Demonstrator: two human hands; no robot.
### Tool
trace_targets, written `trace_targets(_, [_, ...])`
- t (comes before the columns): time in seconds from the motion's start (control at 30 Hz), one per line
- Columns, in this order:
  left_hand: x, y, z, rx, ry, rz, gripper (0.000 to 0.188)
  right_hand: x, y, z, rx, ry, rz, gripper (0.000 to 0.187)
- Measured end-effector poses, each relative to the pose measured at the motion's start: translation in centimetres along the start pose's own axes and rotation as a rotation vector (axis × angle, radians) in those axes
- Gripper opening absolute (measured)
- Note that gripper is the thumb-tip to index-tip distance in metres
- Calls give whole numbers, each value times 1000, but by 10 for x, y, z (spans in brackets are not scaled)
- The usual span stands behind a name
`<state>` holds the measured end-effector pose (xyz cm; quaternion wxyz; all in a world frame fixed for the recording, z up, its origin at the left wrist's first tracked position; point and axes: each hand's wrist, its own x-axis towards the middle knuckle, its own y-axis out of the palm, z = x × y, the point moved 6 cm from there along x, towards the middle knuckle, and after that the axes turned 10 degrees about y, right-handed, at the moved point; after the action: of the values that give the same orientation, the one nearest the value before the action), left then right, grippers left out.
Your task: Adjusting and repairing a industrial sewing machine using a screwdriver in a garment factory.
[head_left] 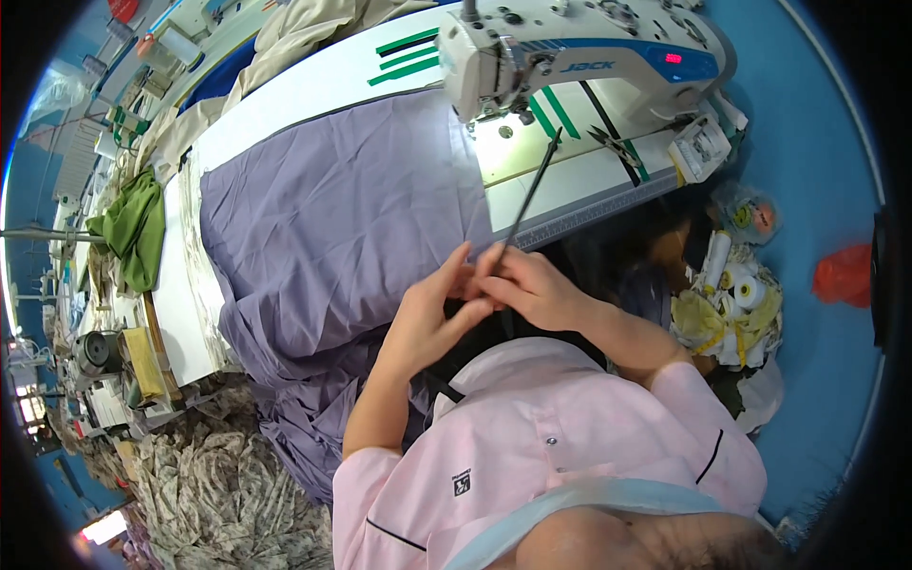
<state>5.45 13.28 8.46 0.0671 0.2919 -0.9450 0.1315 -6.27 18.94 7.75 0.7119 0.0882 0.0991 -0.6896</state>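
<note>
Slim black strip (533,195), pinched in my right hand (540,290), slants up toward the sewing machine (589,66); my left hand (429,318) curves close, though I can't tell whether it grips. Loosen that pinch, it could slip; purple fabric (313,218), overhanging the table (332,81), could drag itself down.

To our left we see green cloth (136,228) crumpled by a metal bar (47,235), and nearer us a heap of patterned cloth (223,484). Beige cloth (294,43) lies bunched at the top. On our right, white spools (750,291) sit with yellow cloth (698,323) near a clear bag (746,214). A dark round part (95,353) at left may be a motor; we cannot tell.
</note>
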Motion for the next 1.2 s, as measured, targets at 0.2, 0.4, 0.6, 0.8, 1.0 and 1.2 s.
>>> trace_targets(0.2, [-32,-98,-11,651,-25,-230,39,106,57,29,366,-73,195,14])
trace_targets(0.4, [-3,-181,-18,1146,1,-54,31,171,41,29,781,59,30,20])
trace_targets(0.6, [51,-226,-27,1243,84,-110,24,202,19,46,878,-85,-27,22])
trace_targets(0.8, [76,-244,0,1187,117,-3,25,213,4,38,839,-169,-113,22])
trace_targets(1.0, [81,-250,28,1076,156,97,28,214,2,20,798,-166,-223,25])
trace_targets(1.2, [81,-264,44,971,37,167,32,215,-1,20,759,-207,-265,26])
